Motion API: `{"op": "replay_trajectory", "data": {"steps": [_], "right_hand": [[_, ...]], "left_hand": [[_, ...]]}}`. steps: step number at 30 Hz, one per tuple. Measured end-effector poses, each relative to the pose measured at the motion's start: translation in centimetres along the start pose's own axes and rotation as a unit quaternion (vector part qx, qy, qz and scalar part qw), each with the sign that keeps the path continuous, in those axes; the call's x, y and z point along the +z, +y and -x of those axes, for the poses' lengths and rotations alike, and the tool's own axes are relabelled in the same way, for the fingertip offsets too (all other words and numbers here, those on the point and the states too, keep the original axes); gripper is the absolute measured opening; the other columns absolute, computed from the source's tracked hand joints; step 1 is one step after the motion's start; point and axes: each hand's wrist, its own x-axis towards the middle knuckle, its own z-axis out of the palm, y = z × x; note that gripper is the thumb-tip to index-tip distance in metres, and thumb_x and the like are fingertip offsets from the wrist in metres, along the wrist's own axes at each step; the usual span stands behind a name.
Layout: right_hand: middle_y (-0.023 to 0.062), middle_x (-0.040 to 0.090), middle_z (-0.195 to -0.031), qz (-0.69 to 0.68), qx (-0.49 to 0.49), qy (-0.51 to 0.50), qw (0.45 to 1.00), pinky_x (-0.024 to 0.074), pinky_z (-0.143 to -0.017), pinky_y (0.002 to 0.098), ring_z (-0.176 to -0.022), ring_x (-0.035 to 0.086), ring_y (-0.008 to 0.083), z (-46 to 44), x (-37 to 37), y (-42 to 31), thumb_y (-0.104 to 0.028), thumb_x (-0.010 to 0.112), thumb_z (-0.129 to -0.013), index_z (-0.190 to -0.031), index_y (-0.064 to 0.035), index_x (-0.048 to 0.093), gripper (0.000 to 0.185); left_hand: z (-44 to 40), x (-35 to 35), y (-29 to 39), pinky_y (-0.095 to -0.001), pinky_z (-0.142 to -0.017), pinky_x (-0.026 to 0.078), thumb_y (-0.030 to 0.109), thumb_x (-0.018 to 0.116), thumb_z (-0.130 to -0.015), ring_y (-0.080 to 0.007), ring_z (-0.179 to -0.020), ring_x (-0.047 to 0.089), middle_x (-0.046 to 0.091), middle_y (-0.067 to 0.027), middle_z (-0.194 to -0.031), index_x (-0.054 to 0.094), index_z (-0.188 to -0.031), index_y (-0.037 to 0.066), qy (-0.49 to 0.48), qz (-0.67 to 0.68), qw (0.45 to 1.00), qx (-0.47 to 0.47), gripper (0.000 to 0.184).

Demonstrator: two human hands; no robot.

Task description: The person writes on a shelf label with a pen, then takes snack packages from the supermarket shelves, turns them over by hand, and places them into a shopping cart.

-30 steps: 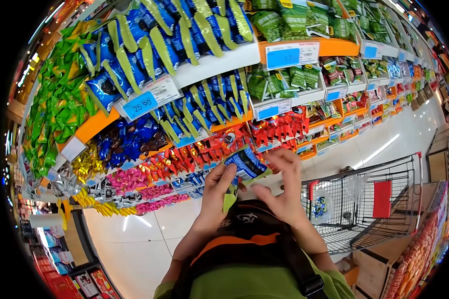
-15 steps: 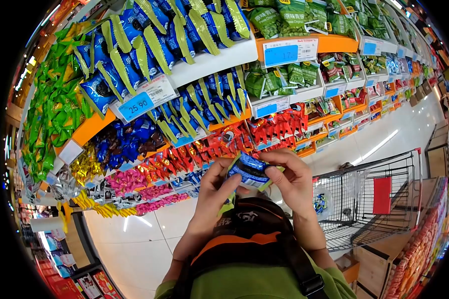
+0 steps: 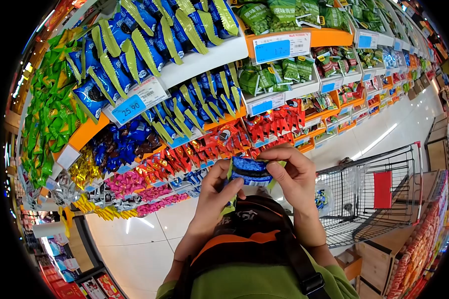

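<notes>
A small blue snack packet point(image 3: 250, 171) with green crimped ends is held between both hands in front of my chest. My left hand point(image 3: 212, 194) pinches its left end, thumb on the face. At the right end, my right hand point(image 3: 295, 184) grips it between thumb and fingers. Pale printing that looks like a barcode shows along the lower edge. Another bit of green wrapper point(image 3: 229, 205) pokes out beneath my left fingers; whether it belongs to a second packet I cannot tell. Similar blue packets point(image 3: 149, 50) with green ends fill the shelf trays ahead.
Price tags point(image 3: 129, 107) hang on the shelf fronts. Green snack bags point(image 3: 257, 19) lie on the right shelves, red-wrapped packets point(image 3: 277, 122) lower down. A wire shopping cart point(image 3: 344, 199) with a bag of items point(image 3: 322, 198) stands at my right. A bag point(image 3: 249, 226) hangs across my chest.
The packet has turned to a more level, face-up angle, showing more of its lower edge. Both hands still hold it. The shelves have shifted slightly left in view.
</notes>
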Motion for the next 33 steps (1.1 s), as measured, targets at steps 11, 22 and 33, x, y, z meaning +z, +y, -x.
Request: {"op": "replay_trajectory", "data": {"steps": [11, 22, 33], "right_hand": [[0.0057, 0.062, -0.105, 0.036, 0.057, 0.039, 0.997, 0.0457, -0.081, 0.0246, -0.096, 0.057, 0.0108, 2.4, -1.1, 3.2, -0.007, 0.065, -0.086, -0.116, -0.0018, 0.058, 0.032], [0.0142, 0.062, -0.090, 0.271, 0.302, 0.571, 0.713, 0.0501, -0.065, 0.0349, -0.073, 0.060, 0.0236, 26.5, -24.6, 22.6, -0.017, 0.064, -0.078, -0.120, -0.0005, 0.052, 0.047], [0.0090, 0.055, -0.110, 0.240, 0.028, 0.079, 0.967, 0.0490, -0.072, 0.0292, -0.091, 0.058, 0.0194, 8.7, -5.2, 3.3, -0.014, 0.075, -0.076, -0.120, -0.0060, 0.053, 0.050]], "left_hand": [[-0.8, 1.5, -1.6, -0.0226, -0.063, 0.044, 0.008, 0.058, -0.089, -0.0089, -0.076, 0.055, 0.058, -0.0052, -0.102, 0.049, -0.117, 0.004, 0.054, 0.053, 0.994, -0.083, 0.030], [-3.0, -0.6, -6.7, -0.0388, -0.087, 0.042, 0.025, 0.055, -0.093, -0.0229, -0.089, 0.055, 0.056, -0.0067, -0.087, 0.061, -0.096, 0.008, 0.077, 0.362, 0.882, -0.292, 0.018], [-4.0, 2.1, -5.3, -0.0417, -0.102, 0.037, 0.010, 0.050, -0.088, -0.0242, -0.114, 0.052, 0.062, -0.0064, -0.101, 0.059, -0.105, 0.010, -0.047, 0.377, 0.903, -0.199, 0.019]]}}
